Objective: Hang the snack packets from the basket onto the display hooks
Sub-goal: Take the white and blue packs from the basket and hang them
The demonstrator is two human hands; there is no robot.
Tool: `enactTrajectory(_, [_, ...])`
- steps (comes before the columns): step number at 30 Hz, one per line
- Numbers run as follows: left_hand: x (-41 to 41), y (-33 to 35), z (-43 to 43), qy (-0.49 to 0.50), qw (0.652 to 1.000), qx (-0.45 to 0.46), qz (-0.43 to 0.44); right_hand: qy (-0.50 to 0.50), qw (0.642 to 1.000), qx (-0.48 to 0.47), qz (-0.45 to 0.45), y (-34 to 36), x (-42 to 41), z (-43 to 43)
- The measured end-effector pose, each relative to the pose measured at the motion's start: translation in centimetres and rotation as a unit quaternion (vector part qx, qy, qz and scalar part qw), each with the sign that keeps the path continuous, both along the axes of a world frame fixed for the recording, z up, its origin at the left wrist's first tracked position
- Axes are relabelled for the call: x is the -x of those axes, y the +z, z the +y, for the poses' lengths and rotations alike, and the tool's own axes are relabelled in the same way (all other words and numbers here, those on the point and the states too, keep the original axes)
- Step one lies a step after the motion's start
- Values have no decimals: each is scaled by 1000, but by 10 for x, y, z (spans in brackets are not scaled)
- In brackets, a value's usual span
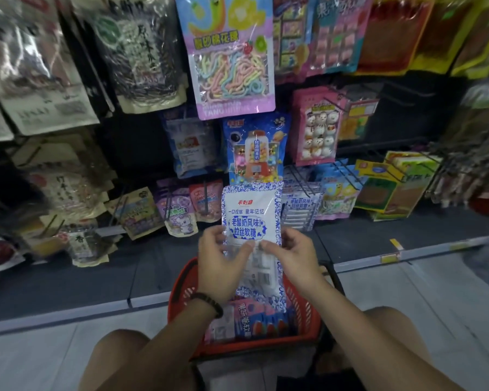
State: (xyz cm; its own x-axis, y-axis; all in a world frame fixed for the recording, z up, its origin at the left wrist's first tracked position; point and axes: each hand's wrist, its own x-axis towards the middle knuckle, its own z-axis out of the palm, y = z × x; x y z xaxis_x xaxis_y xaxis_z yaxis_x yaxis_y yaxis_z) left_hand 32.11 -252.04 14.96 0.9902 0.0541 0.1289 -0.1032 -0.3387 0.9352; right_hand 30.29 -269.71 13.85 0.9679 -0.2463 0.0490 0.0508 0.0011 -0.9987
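- Both hands grasp a white-and-blue snack packet point(251, 218), held upright above the red basket point(302, 320); the left hand point(219, 261) pinches its left edge, the right hand point(290, 255) its right edge, thumbs on the front face
- A dark bead bracelet point(208, 303) sits on the left wrist
- More packets lie in the basket, among them a pink-and-blue packet point(254, 320)
- Behind the held packet, display hooks point(302, 182) carry hanging goods: a blue gumball-machine packet point(256, 148), a pastel candy-rope bag point(229, 57), a pink marshmallow packet point(318, 128); matching white-and-blue packets point(301, 206) seem to hang at lower right, though blurred
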Motion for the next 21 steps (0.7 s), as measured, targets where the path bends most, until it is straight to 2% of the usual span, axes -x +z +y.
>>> enactTrajectory(3, [8,13,-16,-93,995,33,26,42,997,50,-37,8,1,10])
enactTrajectory(6, [5,21,-14,-89,994,59,-17,125,991,17,-40,19,4,8])
enactTrajectory(8, [-3,26,-7,-72,994,67,-36,136,987,60,-62,22,3,5])
enactTrajectory(10, [-10,27,-1,-65,994,87,-17,96,987,106,-72,23,-1,-2])
enactTrajectory(12, [-14,29,5,-67,991,110,17,3,992,113,-57,30,-5,-9])
enactTrajectory(15, [-19,26,12,-88,982,153,63,-80,992,96,6,30,-18,-27])
enactTrajectory(19, [-25,25,13,-103,980,156,68,-40,996,-38,63,22,-34,-41])
enactTrajectory(21, [-29,28,10,-105,982,147,55,-43,994,-71,65,20,-37,-45])
